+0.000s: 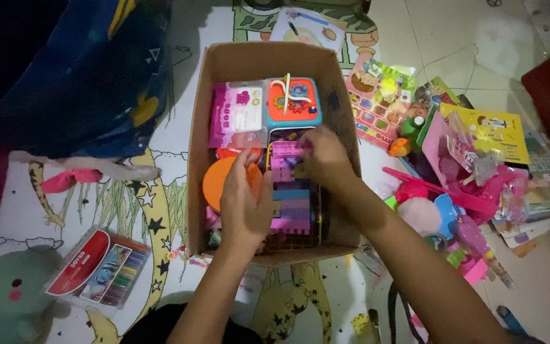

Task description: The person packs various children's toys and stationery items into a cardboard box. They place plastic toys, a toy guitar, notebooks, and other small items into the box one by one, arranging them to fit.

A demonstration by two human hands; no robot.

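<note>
Both hands inside cardboard box (224, 64) on play mat. Clear case of building blocks (291, 197) lies flat in box's right half, long axis running near-to-far, far end w/ purple blocks. Left hand (244, 202) fingers apart, resting on case's left edge beside orange disc (216, 181). Right hand (324, 156) fingers curled over case's far end; clamped or not, cannot tell.

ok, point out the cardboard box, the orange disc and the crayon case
cardboard box (265, 58): head view, inner far wall.
orange disc (214, 181): head view, left part beside the left hand.
crayon case (100, 267): head view, middle of clear lid.
</note>
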